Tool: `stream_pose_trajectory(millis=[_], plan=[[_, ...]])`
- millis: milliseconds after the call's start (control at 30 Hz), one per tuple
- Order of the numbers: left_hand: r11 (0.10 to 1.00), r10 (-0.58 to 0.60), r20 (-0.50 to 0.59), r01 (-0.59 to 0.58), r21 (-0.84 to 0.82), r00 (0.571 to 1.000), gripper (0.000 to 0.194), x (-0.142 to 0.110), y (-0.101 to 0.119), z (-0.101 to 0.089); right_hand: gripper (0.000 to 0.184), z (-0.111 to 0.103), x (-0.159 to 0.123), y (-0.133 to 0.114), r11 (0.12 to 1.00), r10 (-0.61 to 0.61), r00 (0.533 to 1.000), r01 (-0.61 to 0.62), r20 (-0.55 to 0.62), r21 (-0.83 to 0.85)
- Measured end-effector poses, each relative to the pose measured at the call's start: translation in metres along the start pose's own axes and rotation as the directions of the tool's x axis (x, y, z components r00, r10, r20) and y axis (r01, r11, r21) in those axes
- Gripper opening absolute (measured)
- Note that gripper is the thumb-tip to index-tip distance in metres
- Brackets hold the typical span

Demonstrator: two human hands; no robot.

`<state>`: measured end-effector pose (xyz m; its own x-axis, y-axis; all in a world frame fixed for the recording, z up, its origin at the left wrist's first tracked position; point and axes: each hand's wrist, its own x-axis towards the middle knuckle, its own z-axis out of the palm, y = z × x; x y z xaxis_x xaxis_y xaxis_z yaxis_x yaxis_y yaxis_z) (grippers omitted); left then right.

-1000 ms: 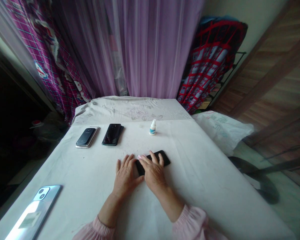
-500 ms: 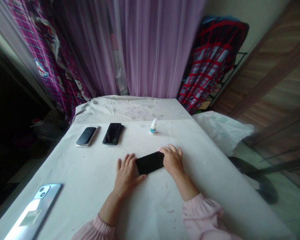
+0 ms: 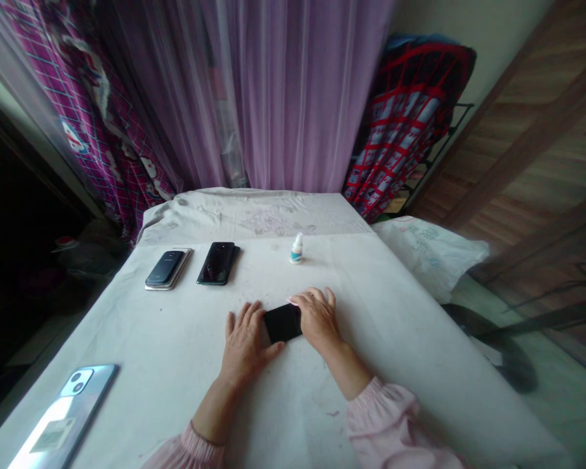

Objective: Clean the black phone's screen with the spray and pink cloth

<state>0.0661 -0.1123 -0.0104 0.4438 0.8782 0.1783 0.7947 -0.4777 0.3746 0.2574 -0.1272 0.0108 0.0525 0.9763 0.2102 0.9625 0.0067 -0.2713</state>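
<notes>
On the near left of the surface [image 3: 400,319] lies a silvery-blue phone [image 3: 75,407]. Farther in, a black phone [image 3: 282,324] lies between two hands: the left hand's [image 3: 245,339] grip is spread, thumb apart from fingers, touching one end; the right hand [image 3: 316,319] covers the other, its grip hidden, so I cannot tell. Beyond stands a white bottle [image 3: 296,251].

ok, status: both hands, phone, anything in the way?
Left hand at left end of black phone, right hand over its right end. Phone flat on white tablecloth. Small bottle upright beyond, apart from both hands.
</notes>
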Motion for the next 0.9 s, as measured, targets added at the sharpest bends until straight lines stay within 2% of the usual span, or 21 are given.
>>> stream_pose_trajectory(millis=[200, 467, 567, 700, 800, 900], plan=[[1.000, -0.002, 0.003, 0.002, -0.010, 1.000, 0.062, 0.000, 0.002, -0.002, 0.044, -0.009, -0.001, 0.032, 0.988, 0.142, 0.989, -0.145, -0.047, -0.049], [0.999, 0.030, 0.001, -0.030, 0.035, 1.000, 0.069, 0.000, 0.001, 0.001, 0.049, 0.000, -0.018, 0.013, 0.995, 0.064, 0.998, -0.065, -0.021, -0.074], [0.998, 0.038, 0.020, -0.039, 0.047, 0.999, 0.072, 0.001, 0.000, 0.001, 0.052, -0.003, -0.021, 0.019, 0.993, 0.084, 0.996, -0.084, -0.001, -0.087], [0.998, 0.028, 0.031, -0.030, 0.049, 0.999, 0.072, 0.002, 0.001, 0.000, 0.055, -0.008, -0.024, 0.031, 0.981, 0.167, 0.986, -0.168, -0.019, -0.100], [0.999, 0.033, 0.039, -0.034, 0.037, 0.999, 0.070, 0.002, 0.001, -0.001, 0.055, -0.008, -0.029, 0.026, 0.974, 0.186, 0.982, -0.188, -0.024, -0.123], [0.999, 0.023, 0.039, -0.024, 0.025, 0.999, 0.068, 0.002, 0.001, -0.001, 0.054, -0.006, -0.037, 0.014, 0.983, 0.128, 0.992, -0.127, -0.002, -0.132]])
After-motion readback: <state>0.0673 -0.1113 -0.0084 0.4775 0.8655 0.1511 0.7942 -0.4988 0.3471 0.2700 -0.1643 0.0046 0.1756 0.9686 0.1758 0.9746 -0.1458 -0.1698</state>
